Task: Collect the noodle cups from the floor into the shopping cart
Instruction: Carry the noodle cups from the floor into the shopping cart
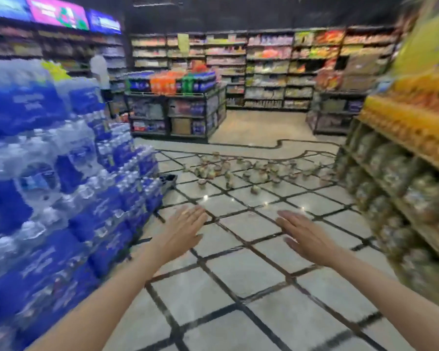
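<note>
- Head view: noodle cups (241,169) all lie scattered on the floor (238,269); none collected, no shopping cart visible.
- Left hand (185,230) and right hand (306,235) are flat, fingers straight, empty, well short of them.

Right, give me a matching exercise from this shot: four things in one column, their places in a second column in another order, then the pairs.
Things
1. noodle cups
2. bottled water packs
3. left hand
4. soda bottles

Places
A. on top of the dark centre display
B. scattered on the tiled floor ahead
C. stacked high along the left side
D. held out flat over the floor, empty

Pairs: 1-B, 2-C, 3-D, 4-A
</note>
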Tool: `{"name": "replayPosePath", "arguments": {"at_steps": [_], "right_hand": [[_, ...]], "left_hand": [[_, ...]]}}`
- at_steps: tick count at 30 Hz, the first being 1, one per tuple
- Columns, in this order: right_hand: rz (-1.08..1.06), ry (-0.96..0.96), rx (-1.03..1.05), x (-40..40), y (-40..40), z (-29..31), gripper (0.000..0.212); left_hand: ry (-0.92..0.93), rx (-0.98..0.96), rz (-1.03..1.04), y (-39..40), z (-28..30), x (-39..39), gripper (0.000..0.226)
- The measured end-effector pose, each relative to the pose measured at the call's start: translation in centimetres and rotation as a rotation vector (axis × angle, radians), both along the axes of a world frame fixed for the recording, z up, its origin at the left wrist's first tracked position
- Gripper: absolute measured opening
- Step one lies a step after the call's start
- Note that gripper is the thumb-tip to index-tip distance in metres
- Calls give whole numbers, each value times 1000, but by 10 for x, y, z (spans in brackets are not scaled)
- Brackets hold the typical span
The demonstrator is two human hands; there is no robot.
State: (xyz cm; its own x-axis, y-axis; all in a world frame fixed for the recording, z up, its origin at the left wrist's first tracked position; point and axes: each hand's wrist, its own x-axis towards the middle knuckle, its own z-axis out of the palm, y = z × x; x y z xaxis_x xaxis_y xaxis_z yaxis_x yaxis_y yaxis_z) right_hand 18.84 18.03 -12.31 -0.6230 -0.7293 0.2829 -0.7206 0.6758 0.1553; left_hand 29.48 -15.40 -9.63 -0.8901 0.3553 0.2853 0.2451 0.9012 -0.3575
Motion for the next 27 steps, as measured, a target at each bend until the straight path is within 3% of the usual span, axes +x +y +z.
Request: {"name": "replayPosePath", "arguments": {"at_steps": [7, 17, 22, 27], "right_hand": [[-411, -77, -59, -69, 131, -24, 55], [-532, -148, -169, -278, 200, -17, 50], [-638, -153, -162, -366, 263, -20, 52], [-695, -177, -152, -470, 326, -29, 54]], "left_hand": [[-72, -81, -213, 76, -18, -185, 52], [-67, -54, -339, 154, -23, -448, 57], [-44, -39, -422, 224, -16, -555, 47], [-42, -26, -422, 286, -37, -665, 55]]}}
